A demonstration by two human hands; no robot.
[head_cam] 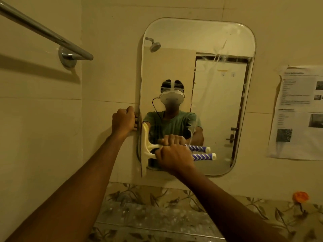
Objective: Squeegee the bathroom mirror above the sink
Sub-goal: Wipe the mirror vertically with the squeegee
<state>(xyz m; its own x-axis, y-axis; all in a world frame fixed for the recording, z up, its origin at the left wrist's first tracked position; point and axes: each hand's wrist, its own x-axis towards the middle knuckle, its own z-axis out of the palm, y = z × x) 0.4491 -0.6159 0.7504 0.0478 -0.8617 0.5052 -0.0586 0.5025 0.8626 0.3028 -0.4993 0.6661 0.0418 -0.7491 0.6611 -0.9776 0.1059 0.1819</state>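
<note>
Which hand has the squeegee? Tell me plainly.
The right hand does: it holds the squeegee by its purple grip, blade against the mirror near the left edge. The left hand holds no tool; it grips the mirror's left edge.

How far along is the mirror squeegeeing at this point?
Done: most of the mirror looks clear. In hand: right hand grips the squeegee, blade upright at the lower left edge; left hand holds the left rim. Left: streaks at the upper right and down the right edge.
</note>
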